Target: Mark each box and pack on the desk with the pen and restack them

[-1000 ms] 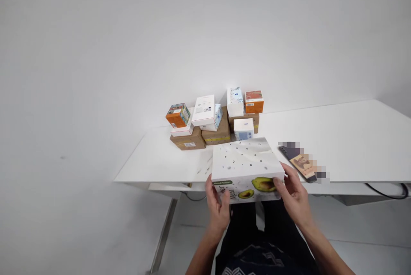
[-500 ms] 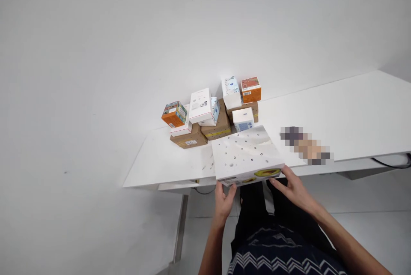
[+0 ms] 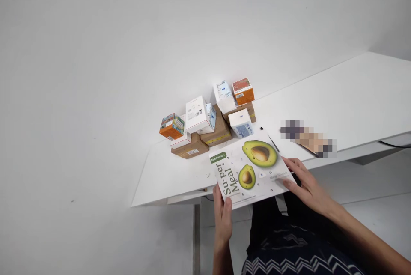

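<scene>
Hands [image 3: 222,214] [image 3: 302,183] part-open, gripping box [image 3: 252,168] | white face, 2 green avocado halves, tilted

White table [image 3: 340,108]; cardboard boxes [image 3: 218,131], pixelated item [image 3: 306,138] on top.

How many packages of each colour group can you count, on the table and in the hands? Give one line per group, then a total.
Brown boxes: 3
Mostly orange boxes: 2
White boxes with red edging: 2
White-and-blue packages: 3
White avocado box, held by left hand and right hand: 1
Total: 11
</scene>
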{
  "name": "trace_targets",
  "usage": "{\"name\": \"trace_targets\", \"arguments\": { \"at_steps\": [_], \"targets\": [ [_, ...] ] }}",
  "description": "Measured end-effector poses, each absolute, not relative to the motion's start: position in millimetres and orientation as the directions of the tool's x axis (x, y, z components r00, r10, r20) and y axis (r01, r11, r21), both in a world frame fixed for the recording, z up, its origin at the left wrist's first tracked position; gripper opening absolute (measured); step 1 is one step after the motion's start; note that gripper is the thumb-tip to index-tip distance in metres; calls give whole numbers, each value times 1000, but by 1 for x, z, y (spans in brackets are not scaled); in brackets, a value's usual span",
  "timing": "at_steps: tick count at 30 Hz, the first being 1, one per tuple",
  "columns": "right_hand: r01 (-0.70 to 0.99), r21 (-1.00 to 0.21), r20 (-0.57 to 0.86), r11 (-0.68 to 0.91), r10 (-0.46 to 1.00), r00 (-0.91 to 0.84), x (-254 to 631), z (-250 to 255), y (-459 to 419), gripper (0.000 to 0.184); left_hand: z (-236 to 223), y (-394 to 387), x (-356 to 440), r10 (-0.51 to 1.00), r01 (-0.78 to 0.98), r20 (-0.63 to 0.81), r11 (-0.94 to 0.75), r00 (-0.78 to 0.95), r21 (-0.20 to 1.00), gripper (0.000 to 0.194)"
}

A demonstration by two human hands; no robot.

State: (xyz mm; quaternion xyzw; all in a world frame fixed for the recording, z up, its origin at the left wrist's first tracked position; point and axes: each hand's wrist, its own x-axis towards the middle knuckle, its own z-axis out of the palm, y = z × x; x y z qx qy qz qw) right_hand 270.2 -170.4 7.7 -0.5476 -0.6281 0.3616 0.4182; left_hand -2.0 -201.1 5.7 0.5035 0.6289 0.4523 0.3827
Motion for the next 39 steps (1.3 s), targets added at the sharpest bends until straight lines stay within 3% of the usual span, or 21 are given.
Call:
{"name": "trace_targets", "arguments": {
  "at_steps": [5,10,17,21,31,39],
  "targets": [
    [417,-909,-2,10,1000,-29,263,3,-166,57,7,-191,7,981,350,-85,143,-174,926,64],
    [420,-907,0,28,998,-67,266,0,-164,59,1,-188,11,979,366,-53,124,-198,922,66],
    [429,-901,-6,65,987,-162,271,-45,-160,77,-24,-186,5,992,329,-57,91,-112,940,70],
    [408,-909,19,87,986,-168,270,-52,-158,72,-25,-187,4,992,300,-87,110,-89,948,67],
    [361,-930,5,75,982,-190,279,22,-171,60,32,-196,-3,981,427,27,60,-194,902,62],
    [371,-923,73,100,993,-88,274,10,-162,51,26,-183,9,975,480,65,47,-213,876,58]
  ]
}}
